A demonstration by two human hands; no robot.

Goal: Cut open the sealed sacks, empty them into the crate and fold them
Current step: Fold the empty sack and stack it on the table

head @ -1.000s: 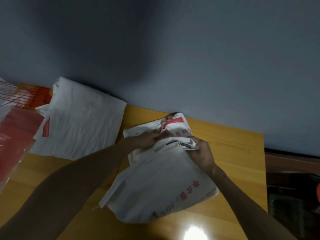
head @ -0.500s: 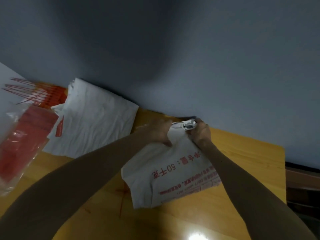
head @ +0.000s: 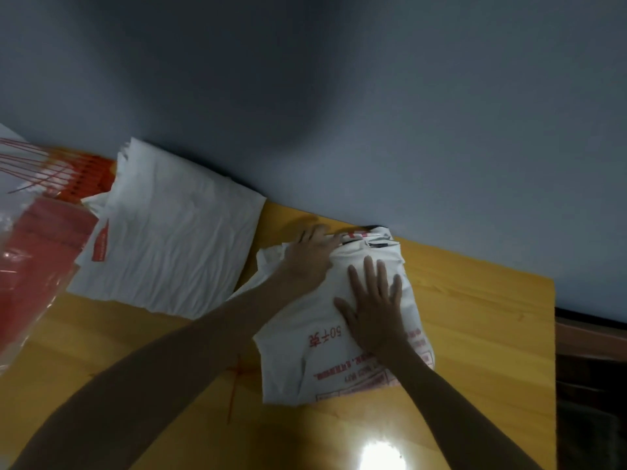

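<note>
The sack (head: 342,364) lies just right of the pile of folded sacks (head: 169,245), right hand (head: 373,310) flat and spread on it, left hand (head: 310,256) straight-fingered on its far edge; best press outward from the crease so the fold lies square.

I face a plain blue-grey wall (head: 458,96), with a broad dark shadow (head: 271,106) across its middle. Below it runs a yellow wooden table (head: 481,334), its far edge against the wall. A bright patch of glare (head: 381,457) sits at the table's near edge. Past the right edge is something dark, perhaps brown furniture (head: 593,368).
</note>
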